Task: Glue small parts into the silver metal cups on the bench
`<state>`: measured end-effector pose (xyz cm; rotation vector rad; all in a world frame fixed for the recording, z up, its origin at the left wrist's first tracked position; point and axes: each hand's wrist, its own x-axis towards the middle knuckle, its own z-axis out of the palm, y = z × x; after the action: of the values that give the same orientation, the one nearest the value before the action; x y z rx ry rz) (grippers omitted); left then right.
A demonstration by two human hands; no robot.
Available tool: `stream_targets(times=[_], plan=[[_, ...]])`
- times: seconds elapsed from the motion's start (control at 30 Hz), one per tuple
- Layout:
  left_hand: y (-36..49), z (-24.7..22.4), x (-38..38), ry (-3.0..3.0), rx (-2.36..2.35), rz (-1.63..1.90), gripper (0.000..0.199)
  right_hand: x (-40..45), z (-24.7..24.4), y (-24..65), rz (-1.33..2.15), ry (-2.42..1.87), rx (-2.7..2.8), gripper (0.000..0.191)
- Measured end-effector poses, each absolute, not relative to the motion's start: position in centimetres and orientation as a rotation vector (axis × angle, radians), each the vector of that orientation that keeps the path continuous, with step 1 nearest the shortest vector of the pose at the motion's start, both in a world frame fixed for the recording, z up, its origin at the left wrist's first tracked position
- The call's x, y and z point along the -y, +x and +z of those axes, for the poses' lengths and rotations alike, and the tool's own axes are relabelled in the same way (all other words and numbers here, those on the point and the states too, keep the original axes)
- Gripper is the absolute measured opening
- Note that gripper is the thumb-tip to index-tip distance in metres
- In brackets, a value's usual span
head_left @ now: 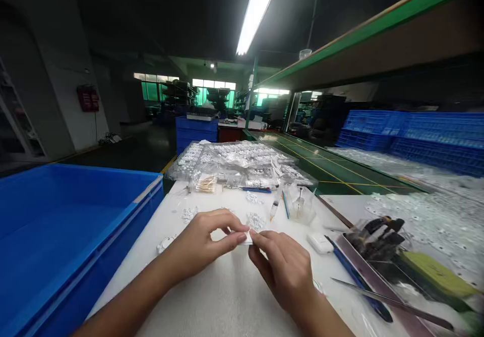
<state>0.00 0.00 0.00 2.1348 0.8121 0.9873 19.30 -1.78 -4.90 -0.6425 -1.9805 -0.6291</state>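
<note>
Dim factory hall stretching back under a long ceiling lamp (259, 9), green-lit windows glowing far off. Nearer, a white worktable (227, 296) lying under both forearms, with a big blue crate (71, 236) standing along its left edge and a green conveyor belt (333, 168) running away on the right.

Pinching a small white piece (246, 237) between the two hands, just above the tabletop and straight ahead of the body. Left hand (204, 243) coming in from the left, thumb and forefinger closing on the piece's left end, remaining fingers curled. Right hand (282, 264) coming in from the lower right, fingertips pressing the right end. Piece lying crosswise, long axis running left to right, so each hand meeting one end; both equally near, both touching, neither spread.

Just beyond the fingers, a small heap of clear bits (256, 221) resting on the table, near but apart. Farther back, bags of white parts (242, 163) piling up, a bundle of cotton swabs (206, 184) lying to their left, a syringe (274, 208) pointing toward the hands. To the right of the right hand, a small white case (319, 242) sitting beside a blue pen (355, 279); long tweezers (393, 304) and a dark tool (378, 238) resting on a tray at the far right.
</note>
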Motion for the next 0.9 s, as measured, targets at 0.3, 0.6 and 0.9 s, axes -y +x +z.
stream_targets(times=[0.3, 0.6, 0.9], plan=[[0.1, -1.9, 0.3, 2.329, -0.689, 1.097, 0.026, 1.7, -4.7, 19.3, -0.435, -0.711, 1.955, 0.027], [-1.2, -1.6, -0.6, 2.409, -0.873, 1.380, 0.017, 1.5, -4.5, 19.3, 0.011, -1.009, 1.791, 0.027], [-1.9, -1.6, -1.2, 2.579, -0.852, 1.487, 0.020, 0.4, -5.7, 18.7, 0.410, -1.437, 2.072, 0.014]])
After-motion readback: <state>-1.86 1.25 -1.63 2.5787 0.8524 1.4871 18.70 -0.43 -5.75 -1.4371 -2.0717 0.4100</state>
